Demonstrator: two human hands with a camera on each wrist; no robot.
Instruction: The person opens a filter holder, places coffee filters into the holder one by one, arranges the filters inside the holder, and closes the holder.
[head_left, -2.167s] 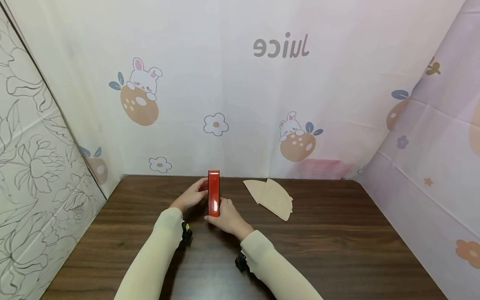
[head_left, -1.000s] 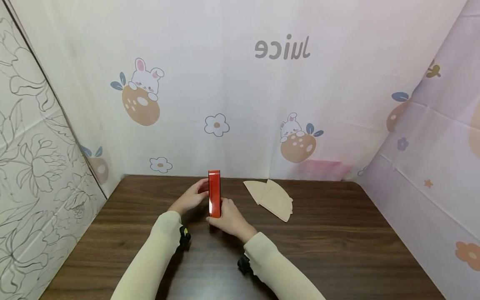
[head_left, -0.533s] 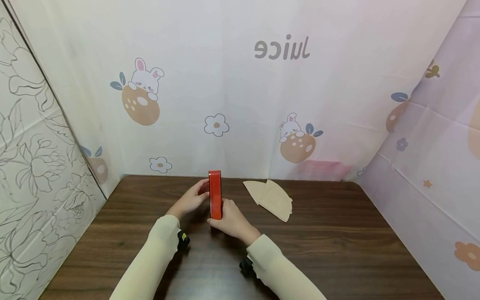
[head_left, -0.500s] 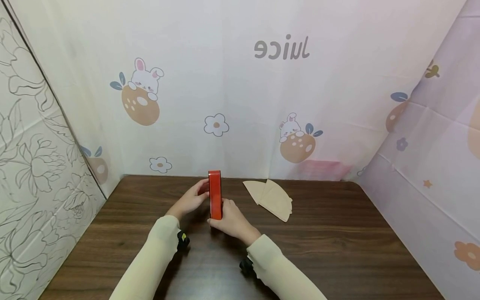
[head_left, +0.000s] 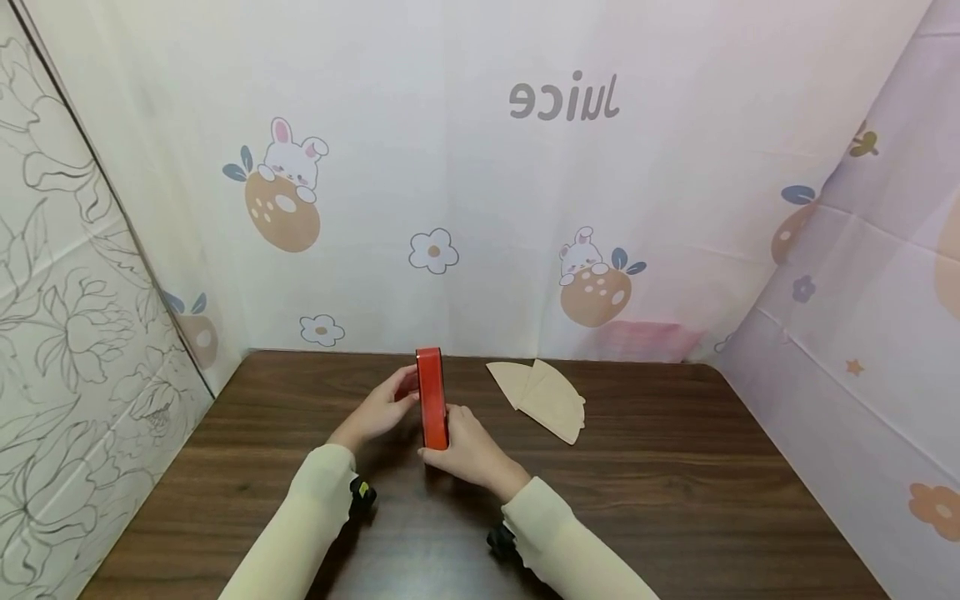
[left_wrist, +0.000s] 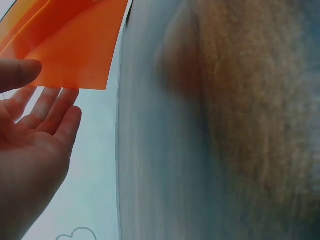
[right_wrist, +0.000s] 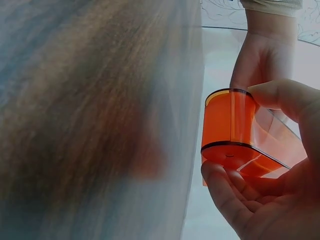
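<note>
Your curled right hand [head_left: 474,448] grips the translucent red-orange plastic box [head_left: 432,400], behind which your left hand [head_left: 379,408] loses its fingertips, hold unclear.

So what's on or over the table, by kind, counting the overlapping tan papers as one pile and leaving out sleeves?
Red container: 1
Tan paper pile: 1
Left hand and right hand: 2
Left wrist gadget and right wrist gadget: 2
Total: 6

I log left arm [head_left: 296,521], right arm [head_left: 573,533]: reaching far, converging. Left hand [head_left: 380,407]: thumb opposite fingers, probably pinching; fingertips hidden from me. Right hand [head_left: 472,447]: nearer, gripping, thumb opposite curled fingers.
</note>
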